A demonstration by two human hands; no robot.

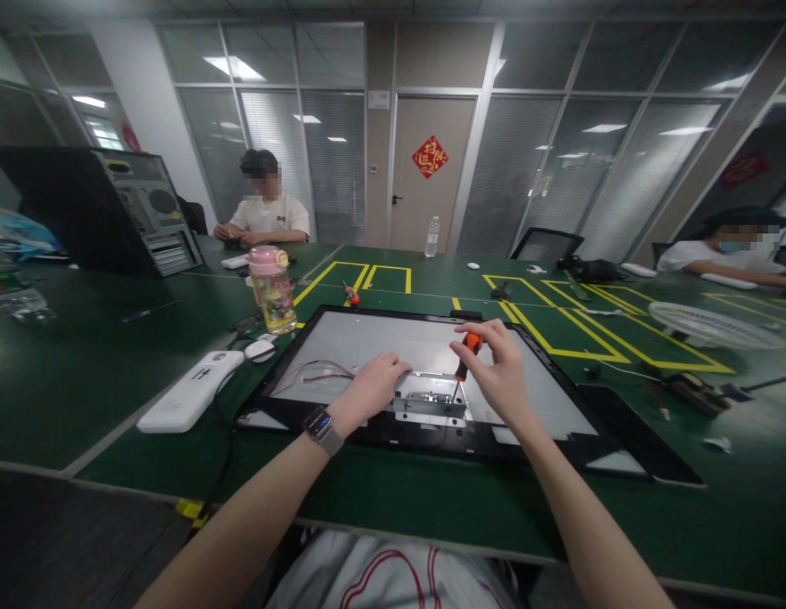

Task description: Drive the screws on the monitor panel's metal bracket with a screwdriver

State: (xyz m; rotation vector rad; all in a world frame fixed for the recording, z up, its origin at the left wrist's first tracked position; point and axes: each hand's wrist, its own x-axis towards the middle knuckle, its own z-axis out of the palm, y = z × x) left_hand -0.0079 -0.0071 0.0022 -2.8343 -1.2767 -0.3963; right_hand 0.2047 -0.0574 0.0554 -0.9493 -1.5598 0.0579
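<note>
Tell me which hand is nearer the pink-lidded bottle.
Left. The left hand rests on the metal bracket, just right of the bottle and closer to the person. The right hand, holding a screwdriver, is farther right.

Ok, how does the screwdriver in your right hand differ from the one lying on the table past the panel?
The held screwdriver stands nearly upright in the right hand, tip down at the metal bracket. The spare screwdriver lies flat on the green table with no hand on it. The held screwdriver is over the panel, while the spare screwdriver lies beyond its far edge. Both have orange-red handles.
</note>
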